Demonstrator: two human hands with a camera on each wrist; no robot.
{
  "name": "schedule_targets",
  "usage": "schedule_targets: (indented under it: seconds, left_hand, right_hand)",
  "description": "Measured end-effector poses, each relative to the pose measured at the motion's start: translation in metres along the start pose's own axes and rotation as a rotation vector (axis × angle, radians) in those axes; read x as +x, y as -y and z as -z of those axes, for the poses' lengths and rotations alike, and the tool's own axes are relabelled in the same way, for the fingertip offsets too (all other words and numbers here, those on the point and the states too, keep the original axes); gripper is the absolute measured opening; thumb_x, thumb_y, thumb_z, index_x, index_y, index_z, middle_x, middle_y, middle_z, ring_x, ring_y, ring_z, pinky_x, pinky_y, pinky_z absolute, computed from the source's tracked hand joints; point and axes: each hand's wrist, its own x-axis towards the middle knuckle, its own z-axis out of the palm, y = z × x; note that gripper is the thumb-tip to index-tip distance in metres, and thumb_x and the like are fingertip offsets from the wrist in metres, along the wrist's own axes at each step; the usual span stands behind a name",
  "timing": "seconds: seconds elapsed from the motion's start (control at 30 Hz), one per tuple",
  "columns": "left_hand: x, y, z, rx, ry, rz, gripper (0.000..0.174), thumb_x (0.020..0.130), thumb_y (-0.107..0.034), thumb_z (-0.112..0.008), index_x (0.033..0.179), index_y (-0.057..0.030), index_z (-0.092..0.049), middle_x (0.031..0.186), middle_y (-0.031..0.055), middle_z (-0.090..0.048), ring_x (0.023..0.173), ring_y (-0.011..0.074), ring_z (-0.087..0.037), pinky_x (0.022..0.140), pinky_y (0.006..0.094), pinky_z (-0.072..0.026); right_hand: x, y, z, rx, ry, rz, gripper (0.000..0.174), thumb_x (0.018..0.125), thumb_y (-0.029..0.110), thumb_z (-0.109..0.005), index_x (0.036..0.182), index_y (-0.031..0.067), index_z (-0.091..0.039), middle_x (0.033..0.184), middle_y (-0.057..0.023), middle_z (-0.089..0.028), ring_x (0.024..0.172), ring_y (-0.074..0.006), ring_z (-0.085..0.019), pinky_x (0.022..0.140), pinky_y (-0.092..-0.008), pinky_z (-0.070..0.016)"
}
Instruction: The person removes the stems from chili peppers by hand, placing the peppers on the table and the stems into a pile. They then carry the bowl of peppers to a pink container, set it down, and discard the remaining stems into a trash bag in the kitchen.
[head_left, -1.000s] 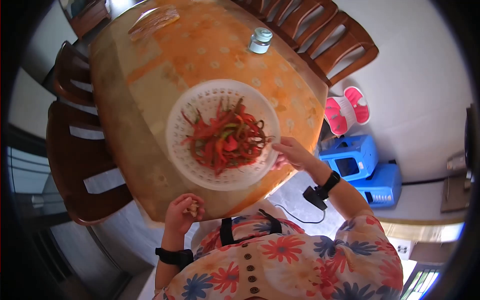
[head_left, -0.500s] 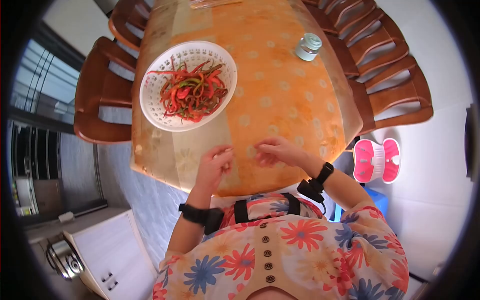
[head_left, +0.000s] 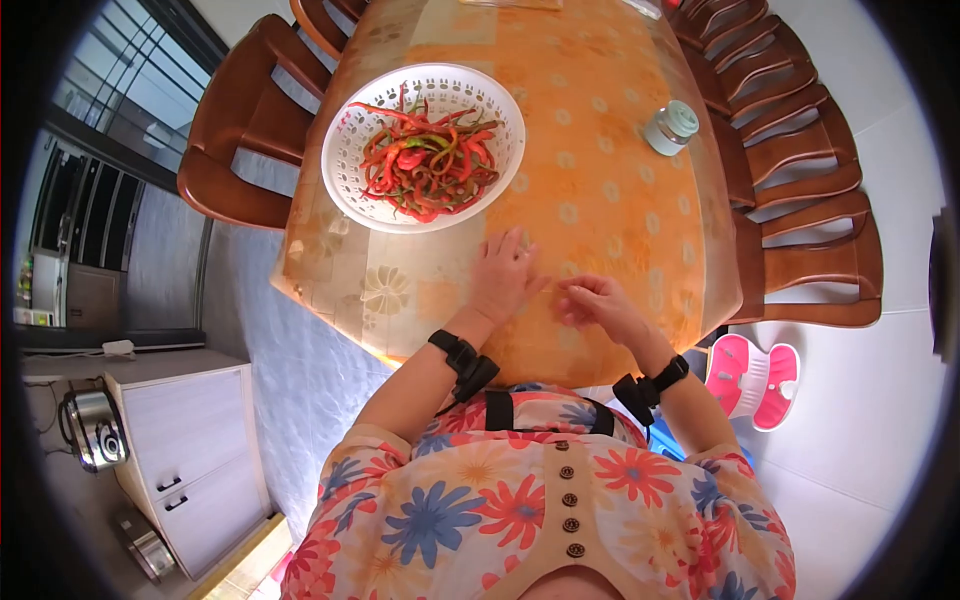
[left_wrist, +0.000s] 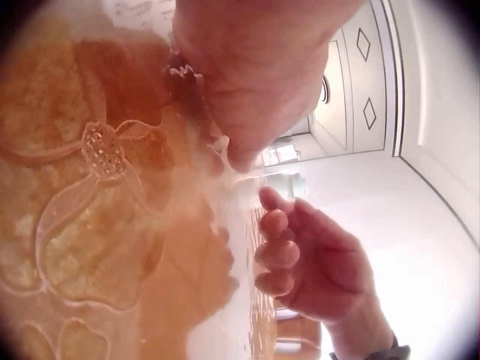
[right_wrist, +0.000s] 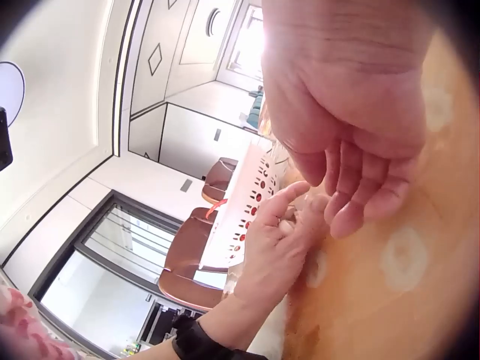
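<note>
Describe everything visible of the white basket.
The white basket looks plastic: round and wide, its rim smooth, its wall pierced with small holes. It stands upright on the table, just beyond the left hand, holding a heap of red and green peppers. Neither that hand nor the right hand touches it.

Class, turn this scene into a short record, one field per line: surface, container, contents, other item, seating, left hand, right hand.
Surface: table with an orange and beige patterned covering
Container: white perforated basket, on the table
Contents: red and green peppers, heaped inside
Other item: lidded jar, to the basket's right
Seating: brown chairs, along both sides
Left hand: low over the table, palm down; whether it holds anything is unclear
Right hand: beside the left, fingers loosely curled, nothing visible in it
</note>
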Motion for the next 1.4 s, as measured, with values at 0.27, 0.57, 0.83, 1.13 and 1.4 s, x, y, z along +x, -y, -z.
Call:
schedule_targets:
  seconds: [0.27,0.57,0.83,1.13,1.4]
  left_hand:
    - [-0.004,0.016,0.022,-0.165,-0.012,0.009,0.047,0.072,-0.028,-0.062,0.111,-0.0038,-0.053,0.122,0.0169,-0.042,0.115,0.0358,-0.036,0.092,0.0465,-0.031]
    - [-0.029,0.051,0.08,-0.339,-0.016,0.234,0.01,0.075,-0.008,-0.059,0.082,-0.0018,-0.059,0.083,0.0113,-0.056,0.078,0.0299,-0.053,0.065,0.0358,-0.0444]
    - [-0.003,0.053,0.138,-0.231,-0.207,0.068,0.007,0.073,-0.01,-0.064,0.076,-0.0046,-0.06,0.076,0.0085,-0.056,0.073,0.0252,-0.054,0.063,0.0344,-0.0422]
    - [0.002,0.071,0.133,-0.058,-0.034,0.14,0.018,0.07,-0.011,-0.064,0.087,-0.0091,-0.059,0.085,0.0043,-0.058,0.085,0.0225,-0.054,0.084,0.0418,-0.0342]
    - [-0.005,0.076,0.146,-0.088,-0.01,0.201,0.017,0.068,-0.01,-0.066,0.084,-0.0094,-0.06,0.084,0.004,-0.058,0.085,0.0216,-0.054,0.09,0.0416,-0.0335]
  right_hand:
    - [0.011,-0.003,0.012,0.028,-0.122,-0.12,0.025,0.089,0.022,-0.051,0.105,0.0032,-0.055,0.079,-0.004,-0.063,0.059,-0.0099,-0.06,0.05,-0.0196,-0.0469]
    - [0.013,0.033,0.02,-0.197,-0.07,-0.149,0.02,0.088,0.024,-0.053,0.088,0.0055,-0.059,0.072,-0.0031,-0.062,0.057,-0.0098,-0.06,0.047,-0.0196,-0.0443]
    - [0.056,0.143,-0.003,-0.593,-0.2,0.16,0.018,0.086,0.019,-0.055,0.084,0.0021,-0.061,0.073,-0.0028,-0.062,0.063,-0.0092,-0.058,0.055,-0.0201,-0.044]
    - [0.17,0.175,-0.055,-1.345,-0.276,0.72,0.016,0.079,0.015,-0.055,0.093,0.0121,-0.063,0.084,-0.0067,-0.062,0.085,-0.0217,-0.058,0.073,-0.0362,-0.0441]
    - [0.175,0.182,-0.066,-1.685,-0.153,0.474,0.011,0.075,0.016,-0.058,0.085,0.0127,-0.061,0.079,-0.0036,-0.062,0.092,-0.0225,-0.053,0.083,-0.0375,-0.0382]
